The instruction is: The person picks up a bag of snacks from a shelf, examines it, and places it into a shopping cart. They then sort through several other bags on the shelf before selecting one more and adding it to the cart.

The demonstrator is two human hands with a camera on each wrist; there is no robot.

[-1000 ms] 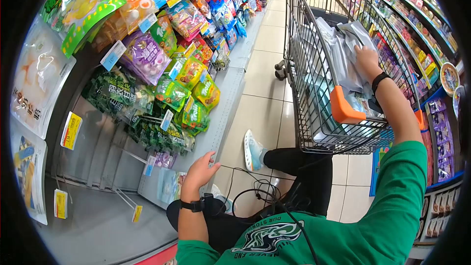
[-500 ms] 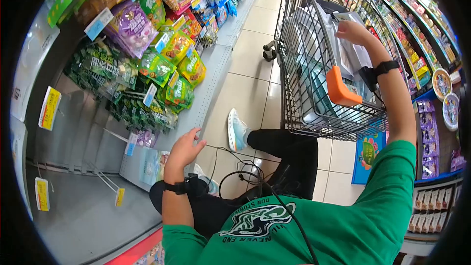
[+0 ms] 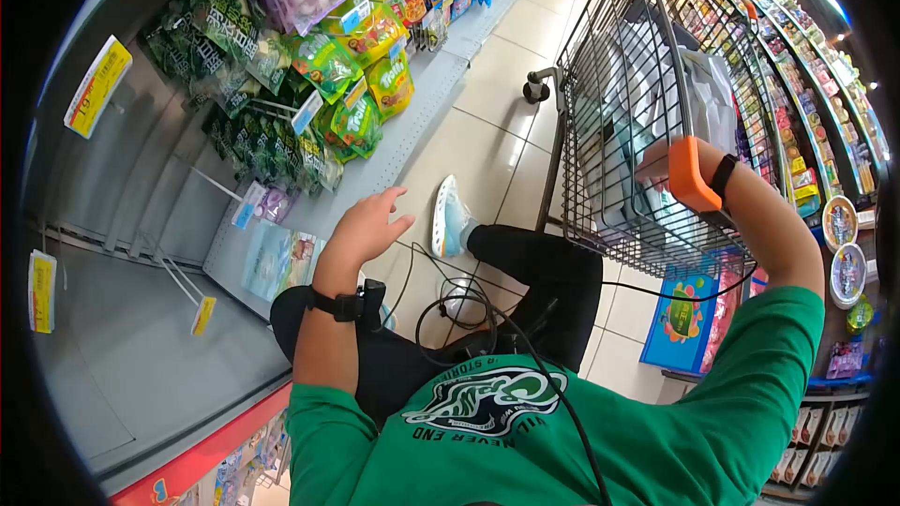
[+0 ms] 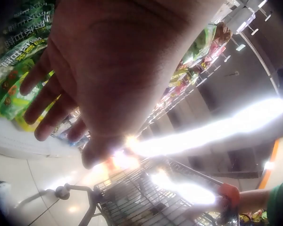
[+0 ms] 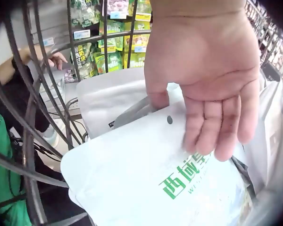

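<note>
One white pouch with green lettering (image 5: pixel 122 165), right there inside the cart (image 3: pixel 677 47), up close in the right wrist view, with another pale pouch (image 5: pixel 108 101) just behind. Over the printed face, the right hand (image 5: pixel 205 75): fingers loosely extended and close together, pointing down across the lettering, thumb by the top edge. Not curled round the pouch; exact fingertip contact too hard to call. From the head view, much less to go on: that hand partly hidden by the orange corner piece (image 3: pixel 692 178), lettering out of sight.

Across to the left now, near the shelf (image 3: pixel 417 103): the left hand (image 3: pixel 368 227), wide open, fingers relaxed and slightly spread, thumb well apart, nothing held. Palm out of sight from the head, but full on in the left wrist view, along with a glaring ceiling light (image 4: pixel 217 129) and, below it, the cart again.

Farther out on the left, green candy bags (image 3: pixel 325 66) beside dark green bags (image 3: pixel 225 28), hanging above the lower shelf. Between shelf and cart, pale tiles, a light blue-and-white shoe (image 3: pixel 450 217) and a looped black cable (image 3: pixel 487 309) near the knees. Over to the right, beyond the cart, a blue sign (image 3: pixel 680 319), seen only from the head.
</note>
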